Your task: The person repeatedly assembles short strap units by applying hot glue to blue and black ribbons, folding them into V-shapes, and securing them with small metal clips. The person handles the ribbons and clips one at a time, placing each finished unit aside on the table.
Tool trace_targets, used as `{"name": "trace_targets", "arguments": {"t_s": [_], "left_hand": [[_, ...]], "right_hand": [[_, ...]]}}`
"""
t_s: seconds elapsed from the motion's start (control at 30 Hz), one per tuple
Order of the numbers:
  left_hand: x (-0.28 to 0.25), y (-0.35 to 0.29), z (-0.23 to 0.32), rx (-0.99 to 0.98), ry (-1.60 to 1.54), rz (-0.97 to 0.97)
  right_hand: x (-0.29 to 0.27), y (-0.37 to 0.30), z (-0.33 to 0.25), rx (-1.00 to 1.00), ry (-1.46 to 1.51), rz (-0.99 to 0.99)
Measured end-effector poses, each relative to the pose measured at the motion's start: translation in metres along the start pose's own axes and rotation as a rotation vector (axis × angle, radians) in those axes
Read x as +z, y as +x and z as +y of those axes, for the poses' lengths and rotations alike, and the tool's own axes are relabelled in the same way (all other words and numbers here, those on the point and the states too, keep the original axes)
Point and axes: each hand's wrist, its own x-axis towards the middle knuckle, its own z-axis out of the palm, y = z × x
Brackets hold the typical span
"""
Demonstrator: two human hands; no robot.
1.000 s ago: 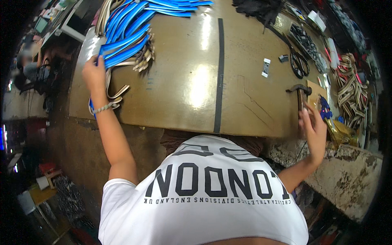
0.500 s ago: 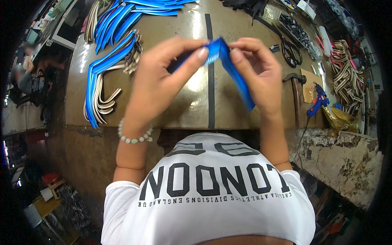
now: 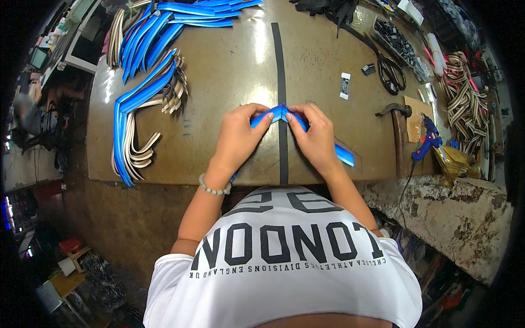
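A blue webbing strap (image 3: 344, 155), bent to a peak in its middle, is pinched between my two hands over the brown table. My left hand (image 3: 240, 134) grips it just left of the bend, thumb on top. On the other side of the peak, my right hand (image 3: 313, 134) holds it the same way, and one end shows past that hand. The fold lies over a dark strip (image 3: 278, 60) that runs down the tabletop. Part of the strap is hidden under my palms.
Blue and cream straps (image 3: 136, 98) lie bundled at the left, with more blue straps (image 3: 164, 27) behind. To the right are black scissors (image 3: 391, 76), a hammer (image 3: 398, 126), a blue glue gun (image 3: 427, 139), a small black-and-white piece (image 3: 345, 86) and a tray of black parts (image 3: 394, 41).
Both hands have come down and nearer to me, lowering the strap to the tabletop. Its bend has opened wider. The small black-and-white piece is now uncovered.
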Motion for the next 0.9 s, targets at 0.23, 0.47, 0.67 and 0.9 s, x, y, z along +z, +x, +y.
{"name": "trace_targets", "arguments": {"t_s": [0.23, 0.47, 0.67, 0.9], "left_hand": [[0.006, -0.004, 0.001, 0.029, 0.104, 0.039], [-0.025, -0.014, 0.02, -0.007, 0.453, 0.019], [-0.027, -0.024, 0.025, 0.356, 0.588, 0.034], [0.025, -0.02, 0.003, 0.304, 0.232, 0.093]], "right_hand": [[0.001, 0.001, 0.001, -0.026, -0.016, 0.009], [0.004, -0.004, 0.001, -0.194, -0.281, -0.038], [0.011, -0.006, -0.004, -0.408, -0.701, 0.038], [-0.128, -0.035, 0.043, 0.294, -0.269, 0.41]]}}
